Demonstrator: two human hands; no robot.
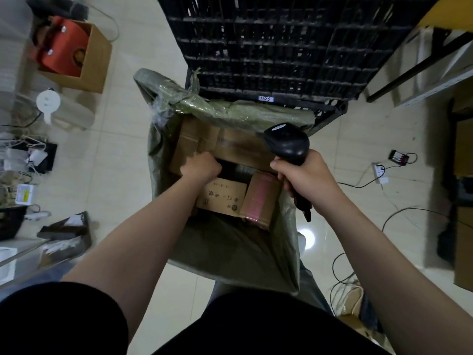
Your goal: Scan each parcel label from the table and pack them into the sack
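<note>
A green woven sack [230, 254] stands open on the floor below me, with several cardboard parcels inside. My left hand [201, 166] reaches down into it, fingers curled over the edge of a large brown parcel [230, 147] at the far side; what the fingertips hold is hidden. A flat box with handwriting [224, 197] and a small parcel with pink tape [259, 201] lie nearer me. My right hand [304, 175] grips the handle of a black barcode scanner [288, 142] above the sack's right rim.
A black plastic crate [276, 47] stands right behind the sack. An open carton with a red bag [74, 49] sits at the far left. Cables and a power strip [378, 172] trail over the tiled floor on the right. Clutter lines the left edge.
</note>
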